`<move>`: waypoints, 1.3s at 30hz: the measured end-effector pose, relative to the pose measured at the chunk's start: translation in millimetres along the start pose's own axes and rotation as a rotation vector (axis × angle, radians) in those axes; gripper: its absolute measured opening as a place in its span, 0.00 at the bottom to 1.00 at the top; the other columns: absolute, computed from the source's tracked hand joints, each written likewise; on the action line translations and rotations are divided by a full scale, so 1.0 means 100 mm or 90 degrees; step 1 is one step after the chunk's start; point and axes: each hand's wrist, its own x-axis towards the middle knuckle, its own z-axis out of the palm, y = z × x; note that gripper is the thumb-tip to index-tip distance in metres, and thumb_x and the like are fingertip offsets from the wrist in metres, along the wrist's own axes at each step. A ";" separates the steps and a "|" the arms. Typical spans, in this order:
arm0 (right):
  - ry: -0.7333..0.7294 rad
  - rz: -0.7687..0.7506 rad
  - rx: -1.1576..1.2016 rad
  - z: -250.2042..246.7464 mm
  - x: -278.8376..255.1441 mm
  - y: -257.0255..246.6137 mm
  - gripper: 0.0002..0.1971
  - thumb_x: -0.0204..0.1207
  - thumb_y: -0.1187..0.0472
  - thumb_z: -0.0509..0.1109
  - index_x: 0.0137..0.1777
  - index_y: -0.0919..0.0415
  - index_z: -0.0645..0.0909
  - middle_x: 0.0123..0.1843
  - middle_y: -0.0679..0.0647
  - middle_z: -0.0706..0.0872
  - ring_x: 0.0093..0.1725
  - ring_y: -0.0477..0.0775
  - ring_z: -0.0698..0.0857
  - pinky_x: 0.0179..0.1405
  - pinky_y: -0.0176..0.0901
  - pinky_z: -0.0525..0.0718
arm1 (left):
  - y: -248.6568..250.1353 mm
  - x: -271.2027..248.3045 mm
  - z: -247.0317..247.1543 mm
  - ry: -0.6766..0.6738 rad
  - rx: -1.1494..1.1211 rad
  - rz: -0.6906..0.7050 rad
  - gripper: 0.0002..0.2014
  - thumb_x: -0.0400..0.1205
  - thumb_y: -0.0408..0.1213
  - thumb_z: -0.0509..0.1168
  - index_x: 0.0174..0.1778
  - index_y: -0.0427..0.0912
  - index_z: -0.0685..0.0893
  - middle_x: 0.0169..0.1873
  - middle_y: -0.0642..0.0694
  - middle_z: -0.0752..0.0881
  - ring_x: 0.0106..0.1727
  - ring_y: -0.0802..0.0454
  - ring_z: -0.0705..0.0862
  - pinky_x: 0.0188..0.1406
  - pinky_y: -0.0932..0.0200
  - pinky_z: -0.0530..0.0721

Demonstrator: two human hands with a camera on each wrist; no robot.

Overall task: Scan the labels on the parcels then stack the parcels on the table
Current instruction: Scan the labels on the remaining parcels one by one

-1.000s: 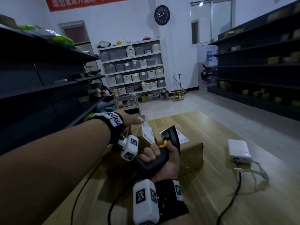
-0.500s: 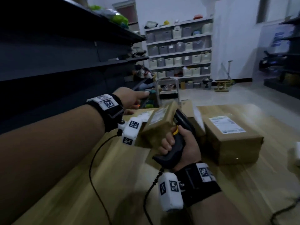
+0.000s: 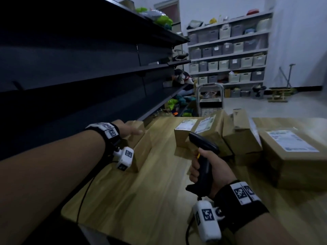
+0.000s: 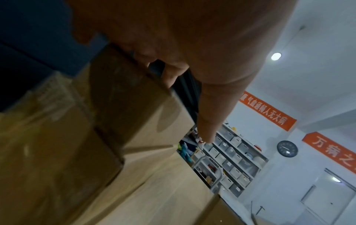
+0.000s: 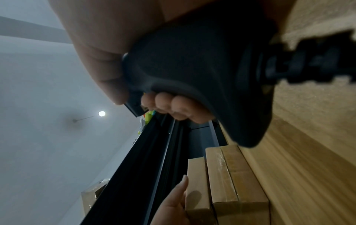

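Observation:
My left hand [image 3: 130,129] lies on top of a small brown parcel [image 3: 138,123] at the table's left edge. That parcel sits on a bigger parcel [image 3: 142,152]. In the left wrist view the fingers [image 4: 169,77] curl over the small parcel's [image 4: 138,106] far edge, and the thumb stretches out clear of it. My right hand [image 3: 212,168] grips a black barcode scanner [image 3: 203,147] upright over the wooden table [image 3: 150,200]. The scanner points toward a cluster of labelled parcels [image 3: 184,131]. A large labelled parcel [image 3: 292,156] lies at the right.
Dark metal shelving [image 3: 70,76] runs close along the table's left side. A grey step stool [image 3: 210,96] stands just beyond the table's far edge, with white shelves of bins [image 3: 228,55] behind it. Thin black cables trail from both wrist cameras across the table.
My left hand has carried the small parcel away from the scanner to the left and set it on the bigger parcel. The right hand still holds the scanner. The view has swung left.

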 end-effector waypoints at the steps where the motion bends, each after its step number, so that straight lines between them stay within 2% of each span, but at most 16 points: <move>1: 0.001 -0.002 0.001 -0.01 0.00 0.01 0.15 0.78 0.52 0.79 0.52 0.59 0.77 0.32 0.57 0.74 0.27 0.56 0.73 0.26 0.48 0.71 | -0.03 -0.01 0.05 -0.005 0.001 -0.007 0.53 0.72 0.64 0.85 0.87 0.36 0.77 0.75 0.37 0.85 0.62 0.38 0.86 0.55 0.44 0.86; 5: 0.004 0.001 0.007 -0.03 0.02 0.02 0.15 0.77 0.51 0.77 0.51 0.60 0.78 0.33 0.57 0.74 0.28 0.56 0.73 0.26 0.48 0.72 | -0.04 -0.11 0.08 0.063 0.013 0.012 0.43 0.74 0.55 0.86 0.81 0.37 0.81 0.65 0.37 0.88 0.56 0.38 0.88 0.51 0.46 0.86; 8: -0.004 -0.005 0.020 -0.04 0.04 0.00 0.14 0.77 0.51 0.77 0.50 0.60 0.79 0.33 0.56 0.74 0.28 0.56 0.73 0.26 0.48 0.72 | 0.06 -0.28 0.07 0.142 -0.070 0.080 0.46 0.75 0.53 0.85 0.88 0.42 0.75 0.77 0.39 0.83 0.71 0.36 0.87 0.60 0.47 0.84; 10: -0.015 -0.018 0.025 -0.05 0.05 -0.02 0.16 0.73 0.51 0.81 0.48 0.60 0.79 0.33 0.56 0.73 0.27 0.55 0.74 0.25 0.47 0.73 | 0.12 -0.47 0.11 0.133 -0.218 0.143 0.43 0.76 0.53 0.85 0.86 0.45 0.76 0.76 0.41 0.84 0.70 0.40 0.87 0.61 0.48 0.85; 12: -0.026 -0.031 0.032 -0.05 0.06 -0.03 0.21 0.67 0.50 0.87 0.47 0.60 0.79 0.33 0.56 0.74 0.28 0.55 0.74 0.25 0.48 0.74 | 0.15 -0.65 0.25 0.057 -0.451 0.181 0.35 0.75 0.51 0.86 0.76 0.45 0.83 0.64 0.39 0.90 0.55 0.43 0.91 0.52 0.49 0.87; 13: -0.023 -0.033 0.037 -0.05 0.06 -0.03 0.22 0.66 0.50 0.87 0.46 0.60 0.79 0.32 0.56 0.74 0.28 0.55 0.74 0.25 0.48 0.74 | 0.15 -0.72 0.35 -0.008 -0.589 0.174 0.34 0.73 0.50 0.86 0.73 0.42 0.86 0.61 0.33 0.92 0.51 0.42 0.92 0.51 0.47 0.88; 15: -0.011 -0.041 0.046 -0.05 0.05 -0.04 0.17 0.72 0.50 0.81 0.43 0.60 0.79 0.31 0.56 0.73 0.27 0.54 0.73 0.24 0.47 0.74 | 0.07 -0.83 0.59 -0.169 -0.830 0.140 0.35 0.72 0.49 0.82 0.75 0.38 0.87 0.68 0.26 0.91 0.60 0.35 0.93 0.61 0.39 0.90; 17: 0.004 -0.050 0.052 -0.05 0.03 -0.05 0.16 0.77 0.50 0.77 0.39 0.61 0.78 0.31 0.56 0.72 0.26 0.54 0.73 0.24 0.47 0.73 | -0.03 -0.91 0.84 -0.293 -0.950 0.111 0.41 0.73 0.50 0.82 0.82 0.38 0.82 0.73 0.28 0.89 0.74 0.30 0.89 0.76 0.31 0.85; 18: 0.014 -0.053 0.052 -0.04 0.02 -0.06 0.17 0.77 0.50 0.76 0.37 0.61 0.78 0.31 0.56 0.71 0.26 0.54 0.72 0.24 0.47 0.72 | -0.07 -0.93 0.96 -0.323 -0.980 0.104 0.43 0.73 0.51 0.82 0.84 0.41 0.80 0.74 0.29 0.89 0.76 0.28 0.87 0.78 0.29 0.83; 22: 0.042 -0.040 0.037 0.03 -0.01 -0.11 0.16 0.74 0.49 0.75 0.34 0.61 0.79 0.29 0.57 0.71 0.24 0.55 0.71 0.23 0.47 0.72 | -0.17 -0.98 1.36 -0.396 -1.092 0.026 0.31 0.84 0.54 0.68 0.80 0.40 0.84 0.71 0.28 0.91 0.75 0.29 0.87 0.70 0.33 0.85; 27: 0.031 -0.044 0.009 0.02 0.01 -0.05 0.12 0.78 0.55 0.76 0.41 0.62 0.79 0.32 0.58 0.73 0.27 0.56 0.73 0.26 0.49 0.72 | -0.22 -0.90 1.64 -0.432 -1.156 -0.030 0.34 0.85 0.55 0.63 0.84 0.39 0.83 0.76 0.28 0.87 0.81 0.26 0.83 0.71 0.33 0.85; 30: 0.020 -0.034 0.006 -0.02 0.06 0.01 0.10 0.75 0.55 0.77 0.41 0.61 0.82 0.35 0.59 0.77 0.31 0.57 0.77 0.29 0.50 0.75 | -0.23 -0.78 1.66 -0.446 -1.169 -0.033 0.32 0.88 0.54 0.58 0.83 0.38 0.83 0.77 0.26 0.86 0.81 0.24 0.82 0.76 0.31 0.82; 32: 0.016 -0.016 -0.016 -0.08 0.12 0.04 0.13 0.70 0.53 0.83 0.43 0.63 0.88 0.41 0.60 0.85 0.37 0.59 0.83 0.36 0.54 0.81 | -0.23 -0.73 1.67 -0.451 -1.182 -0.024 0.31 0.88 0.52 0.58 0.82 0.37 0.84 0.76 0.25 0.87 0.80 0.24 0.83 0.79 0.29 0.79; 35: 0.054 -0.002 -0.063 -0.13 0.18 0.07 0.32 0.58 0.49 0.90 0.60 0.69 0.93 0.61 0.66 0.94 0.51 0.65 0.91 0.55 0.62 0.87 | -0.19 -0.73 1.69 -0.481 -1.153 0.001 0.33 0.82 0.48 0.62 0.80 0.33 0.84 0.74 0.24 0.88 0.75 0.24 0.86 0.76 0.27 0.79; 37: 0.065 -0.002 -0.066 -0.11 0.17 0.07 0.31 0.66 0.50 0.83 0.67 0.68 0.92 0.67 0.66 0.94 0.54 0.66 0.91 0.59 0.62 0.87 | -0.17 -0.71 1.72 -0.499 -1.129 0.000 0.33 0.80 0.46 0.62 0.80 0.31 0.83 0.74 0.24 0.88 0.73 0.24 0.88 0.75 0.28 0.81; 39: 0.077 -0.014 -0.059 -0.09 0.17 0.06 0.32 0.68 0.51 0.78 0.71 0.69 0.90 0.70 0.65 0.93 0.60 0.66 0.92 0.66 0.64 0.86 | -0.17 -0.68 1.76 -0.483 -1.110 -0.011 0.29 0.85 0.42 0.61 0.82 0.33 0.82 0.72 0.24 0.89 0.70 0.24 0.90 0.70 0.30 0.86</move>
